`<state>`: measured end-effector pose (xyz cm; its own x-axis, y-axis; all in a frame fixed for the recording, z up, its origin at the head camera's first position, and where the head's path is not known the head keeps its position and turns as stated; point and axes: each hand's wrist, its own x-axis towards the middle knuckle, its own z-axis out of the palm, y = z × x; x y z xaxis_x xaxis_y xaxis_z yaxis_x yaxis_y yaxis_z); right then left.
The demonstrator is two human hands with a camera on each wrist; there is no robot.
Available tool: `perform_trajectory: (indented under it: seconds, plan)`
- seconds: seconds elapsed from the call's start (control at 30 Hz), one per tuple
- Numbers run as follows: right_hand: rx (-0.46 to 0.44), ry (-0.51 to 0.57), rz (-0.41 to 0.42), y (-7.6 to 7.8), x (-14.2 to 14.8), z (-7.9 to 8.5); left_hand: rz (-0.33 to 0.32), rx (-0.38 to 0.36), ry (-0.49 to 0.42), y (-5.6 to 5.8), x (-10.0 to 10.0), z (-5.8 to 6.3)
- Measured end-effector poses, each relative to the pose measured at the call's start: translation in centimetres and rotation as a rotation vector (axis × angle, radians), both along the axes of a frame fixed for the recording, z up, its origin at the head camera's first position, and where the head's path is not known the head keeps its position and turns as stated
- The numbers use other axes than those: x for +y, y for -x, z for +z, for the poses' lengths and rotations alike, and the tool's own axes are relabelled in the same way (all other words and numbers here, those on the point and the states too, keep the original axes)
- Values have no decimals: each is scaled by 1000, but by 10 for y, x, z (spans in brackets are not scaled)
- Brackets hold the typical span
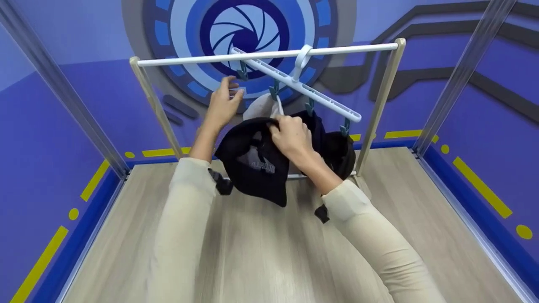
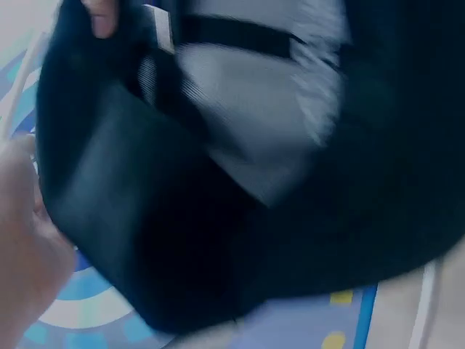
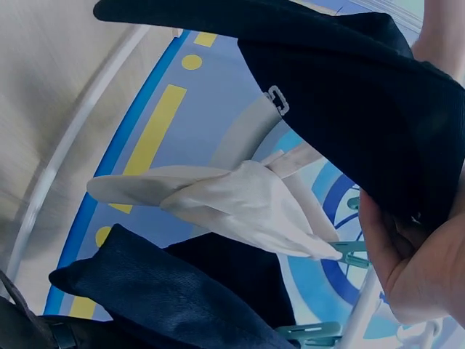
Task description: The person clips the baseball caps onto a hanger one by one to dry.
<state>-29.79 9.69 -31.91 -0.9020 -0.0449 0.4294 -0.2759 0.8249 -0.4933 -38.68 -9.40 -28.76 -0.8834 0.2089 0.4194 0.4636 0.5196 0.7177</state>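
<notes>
My right hand [image 1: 292, 136] pinches the edge of a black cap [image 1: 252, 181], its inside turned toward me with pale lettering on the lining. In the right wrist view the same cap [image 3: 349, 123] shows a small white mark on its outside. My left hand [image 1: 225, 105], fingers spread and slightly bent, is raised just below the green clip [image 1: 242, 72] at the far left end of a white hanger [image 1: 311, 90]. A white cap [image 3: 232, 196] hangs from the neighbouring clip [image 3: 352, 253], behind the held cap.
A navy cap [image 3: 182, 291] and another dark cap [image 1: 346, 155] hang from the hanger's other clips. The hanger hooks over the white rail [image 1: 189, 60] of a stand with wooden legs [image 1: 381, 101]. Blue panel walls [image 1: 84, 105] surround the wooden surface [image 1: 261, 252].
</notes>
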Motion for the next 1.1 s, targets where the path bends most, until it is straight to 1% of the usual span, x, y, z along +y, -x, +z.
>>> perform_trajectory:
  seconds: [0.07, 0.13, 0.2, 0.27, 0.33, 0.43, 0.5, 0.57, 0.6, 0.7, 0.8, 0.87, 0.97, 1.03, 1.1]
  plan:
    - [-6, 1, -3, 0, -1, -2, 52, -103, -85, 10, 6, 1]
    - [-13, 4, -8, 0, -1, -4, 71, -169, -153, 17, 12, 1]
    - [-19, 3, -8, 0, -2, -7, 67, -208, -215, 23, 18, 0]
    - [-22, 2, -5, 0, -2, -9, 64, -228, -271, 28, 23, -1]
    - [-27, 0, -1, -1, -1, -12, 65, -223, -324, 32, 27, -1]
    - [-31, -8, -5, 0, 0, -14, 78, -187, -388, 35, 33, -2]
    - [-33, -11, -9, 0, 2, -14, 79, -161, -426, 36, 37, 0]
    - [-31, -15, -14, 2, 4, -13, 77, -151, -459, 37, 41, 3]
    - [-31, -17, -15, 2, 5, -12, 73, -155, -481, 37, 43, 4]
    - [-37, -20, -11, 0, 5, -12, 64, -182, -553, 34, 44, 7]
    - [-37, -26, -8, -3, 5, -12, 61, -212, -651, 31, 43, 8]
    - [-34, -30, -4, -4, 5, -13, 52, -209, -715, 31, 41, 7]
    - [-26, -37, 4, -5, 6, -14, 28, -181, -790, 30, 39, 4]
    - [-24, -41, 3, -6, 7, -16, -5, -166, -844, 29, 39, 0]
    - [-22, -40, 0, -6, 9, -17, -39, -174, -905, 27, 39, -5]
